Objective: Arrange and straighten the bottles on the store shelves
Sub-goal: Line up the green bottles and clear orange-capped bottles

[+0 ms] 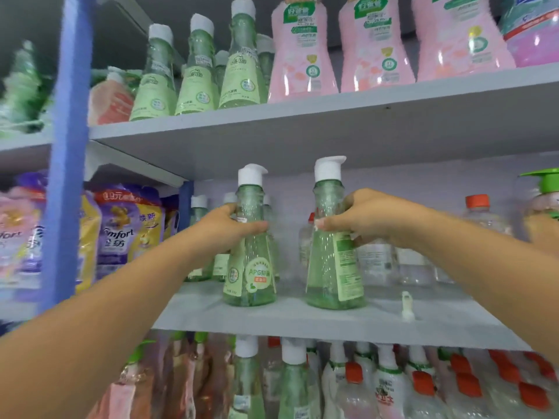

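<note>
While both arms reach up to the middle grey shelf [290, 319], each hand is wrapped around its own bottle. Left hand [231, 226] grips the neck of a clear green cone-shaped pump bottle with a white cap [249, 267], thumb across the front, fingers curled round the back. That bottle stands upright near the shelf's front edge, its round "APG" label facing out. Right hand [363, 220] clamps a second green cone-shaped pump bottle [334, 267] at the same height, fingers curled round the neck; this one also sits upright on the shelf, but turned so its label faces off to the right. The two bottles stand side by side, apart, with a clear gap between them.

Behind them, more green bottles [198, 237] line the back left, and clear bottles with orange caps [478, 219] stand to the right. A small white piece [406, 306] lies on the shelf beside the right bottle. Up top, pale green bottles [196, 71] and pink jugs [302, 52] fill the upper shelf [332, 122]. Purple and yellow refill pouches [121, 231] hang at left.
</note>
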Available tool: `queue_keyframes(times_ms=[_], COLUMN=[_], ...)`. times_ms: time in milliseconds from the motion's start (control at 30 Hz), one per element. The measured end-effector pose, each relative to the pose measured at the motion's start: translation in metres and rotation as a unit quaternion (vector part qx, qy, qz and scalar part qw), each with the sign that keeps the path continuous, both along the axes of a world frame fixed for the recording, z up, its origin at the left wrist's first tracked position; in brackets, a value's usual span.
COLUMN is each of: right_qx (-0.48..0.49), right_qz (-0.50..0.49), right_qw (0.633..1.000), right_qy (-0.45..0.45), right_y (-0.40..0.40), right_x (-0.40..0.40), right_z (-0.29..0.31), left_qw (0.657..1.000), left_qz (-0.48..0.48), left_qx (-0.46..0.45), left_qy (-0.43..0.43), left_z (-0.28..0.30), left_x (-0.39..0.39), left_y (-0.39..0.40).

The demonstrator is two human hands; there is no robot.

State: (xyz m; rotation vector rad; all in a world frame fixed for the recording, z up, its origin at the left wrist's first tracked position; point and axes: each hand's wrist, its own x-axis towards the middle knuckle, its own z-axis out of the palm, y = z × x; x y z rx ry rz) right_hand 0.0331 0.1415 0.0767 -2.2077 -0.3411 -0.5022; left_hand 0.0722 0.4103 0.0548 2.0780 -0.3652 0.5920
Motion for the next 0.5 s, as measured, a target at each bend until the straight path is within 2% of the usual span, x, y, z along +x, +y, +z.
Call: queue_keyframes(times_ms=[133,333,500], right_qx=[-0.008,-0.052,-0.048], right_qz=[0.049,0.001,0.032], right_qw=[0.999,0.999,0.998], right_qy=[0.008,-0.018,0.028], right_y=[0.052,0.123,0.16], right_x=[0.02,0.067,0.104], right_z=[0.0,-0.009,-0.002], left_qw=[0.999,0.995,0.993], left_qz=[0.045,0.094,0.113], left_qx=[0.001,-0.038,-0.009], left_qy=[-0.012,-0.012,0.01], left_z=[-0.005,-0.01,-0.004], left_x=[0.017,0.058,0.094], left_y=[0.05,0.097,0.122])
